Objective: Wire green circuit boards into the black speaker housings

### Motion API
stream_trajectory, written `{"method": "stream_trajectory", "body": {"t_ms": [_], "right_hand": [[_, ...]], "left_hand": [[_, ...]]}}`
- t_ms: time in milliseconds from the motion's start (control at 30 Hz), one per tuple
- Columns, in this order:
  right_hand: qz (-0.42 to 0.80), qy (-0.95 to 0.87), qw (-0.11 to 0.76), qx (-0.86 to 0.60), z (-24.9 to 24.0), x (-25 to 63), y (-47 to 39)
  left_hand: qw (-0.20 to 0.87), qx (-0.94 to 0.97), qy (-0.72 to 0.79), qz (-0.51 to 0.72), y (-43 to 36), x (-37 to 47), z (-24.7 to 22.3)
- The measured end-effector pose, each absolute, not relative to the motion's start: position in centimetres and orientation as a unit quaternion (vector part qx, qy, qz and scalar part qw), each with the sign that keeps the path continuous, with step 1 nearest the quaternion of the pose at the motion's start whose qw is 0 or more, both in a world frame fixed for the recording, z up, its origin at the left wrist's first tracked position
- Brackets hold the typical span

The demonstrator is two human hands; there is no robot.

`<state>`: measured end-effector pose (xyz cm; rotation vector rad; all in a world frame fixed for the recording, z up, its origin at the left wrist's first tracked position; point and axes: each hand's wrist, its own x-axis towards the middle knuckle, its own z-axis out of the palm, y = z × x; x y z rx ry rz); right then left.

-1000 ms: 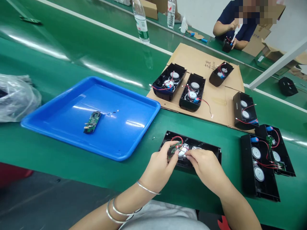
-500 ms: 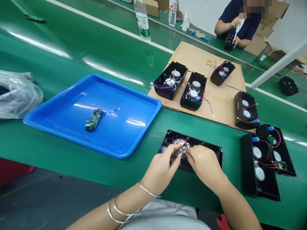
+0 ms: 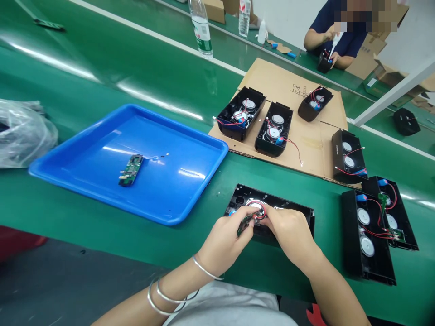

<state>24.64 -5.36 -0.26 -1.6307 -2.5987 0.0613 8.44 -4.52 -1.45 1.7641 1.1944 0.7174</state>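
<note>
Between the thumb and fingers of my left hand [image 3: 224, 237] is a small green circuit board [image 3: 244, 223], tilted on edge above an open black speaker housing [image 3: 277, 199]. My right hand [image 3: 290, 228] is closed in a pinch at the board's right end, on a red wire [image 3: 262, 208] that loops up there. The wire's tip is hidden by the fingers. Beneath both hands the housing lies flat on the green table, with a round speaker partly showing and a blue part at its left end.
Left of the hands, a blue tray [image 3: 200, 190] holds another circuit board [image 3: 131, 170]. Wired speaker housings stand on a cardboard sheet [image 3: 312, 140], and two more [image 3: 353, 253] lie at right. A water bottle [image 3: 202, 34] stands farther back. Across the table, a person works on another housing.
My right fingers have shifted slightly at the red wire, closer around the board's end. The left hand and board have tilted a little. The view has moved very slightly.
</note>
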Motion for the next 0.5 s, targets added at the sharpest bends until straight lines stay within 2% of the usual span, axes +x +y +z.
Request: {"method": "stream_trajectory", "body": {"t_ms": [333,500], "right_hand": [[0.105,-0.841,0.019,-0.531,1.3,25.1,-5.5],[0.157,-0.838,0.093,-0.514,4.2,28.8,-5.9]], "left_hand": [[0.417,0.736,0.453,0.281,-4.5,8.7,-1.4],[0.416,0.727,0.467,0.284,-4.7,8.6,-1.1]]}}
